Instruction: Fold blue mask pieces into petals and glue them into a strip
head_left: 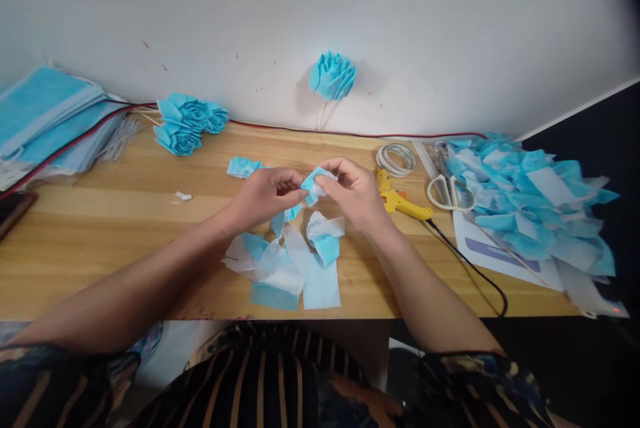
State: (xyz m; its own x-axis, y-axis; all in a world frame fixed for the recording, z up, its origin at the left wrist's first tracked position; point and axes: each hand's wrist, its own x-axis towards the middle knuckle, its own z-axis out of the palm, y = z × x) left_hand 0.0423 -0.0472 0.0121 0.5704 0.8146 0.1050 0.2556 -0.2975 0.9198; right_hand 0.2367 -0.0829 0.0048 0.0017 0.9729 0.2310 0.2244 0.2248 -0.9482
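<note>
Between my two hands is a small folded piece of blue and white fabric, like face-mask material. My right hand pinches it from the right, with the thumb on its face. At its left lower edge, the closed thumb and fingers of my left hand grip it too. Below my hands, several loose blue and white fabric pieces lie overlapping near the table's front edge. A folded blue piece rests just behind my left hand.
A blue fabric flower on a stick leans against the wall; more flowers lie left. Stacked face masks stand far left. To the right are a tape roll, yellow glue gun with cord, scissors and a fabric heap.
</note>
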